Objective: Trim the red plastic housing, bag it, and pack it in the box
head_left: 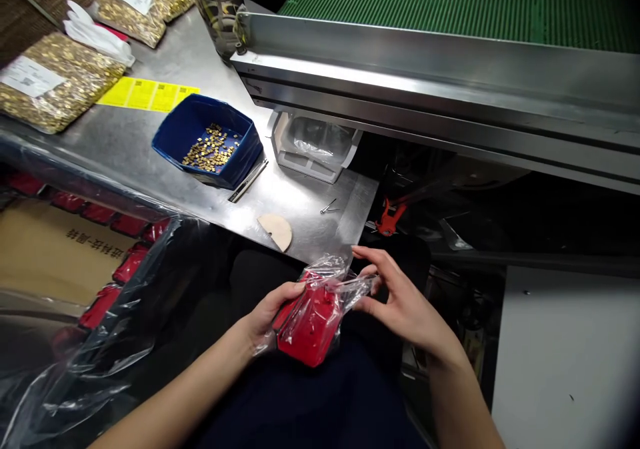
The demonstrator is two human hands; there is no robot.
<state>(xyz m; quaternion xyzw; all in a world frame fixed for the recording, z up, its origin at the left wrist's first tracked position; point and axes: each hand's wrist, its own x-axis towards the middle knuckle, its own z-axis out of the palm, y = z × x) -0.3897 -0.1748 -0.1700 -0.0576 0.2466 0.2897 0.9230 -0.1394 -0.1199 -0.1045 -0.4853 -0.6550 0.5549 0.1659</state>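
Observation:
My left hand [277,309] is closed round a red plastic part [313,325] wrapped in a clear plastic bag [330,265], held above my lap. The part is flat with rounded corners, and a dark edge shows along its left side. To its right, my right hand [393,295] has the bag's loose, crumpled end between thumb and bent fingers, while its index finger stretches out toward the bag's top. Just beyond my hands, a beige, roughly half-round piece [276,231] lies at the edge of the metal table [225,215].
A blue bin [200,112] holds many small brass pieces; a pen [249,180] lies beside it. A grey tray [315,145] sits under the conveyor frame [425,95]. Bags of brass pieces [65,79] lie at far left. Below them is a plastic-lined box [55,235] with red parts. Orange-handled pliers [389,219] lie right.

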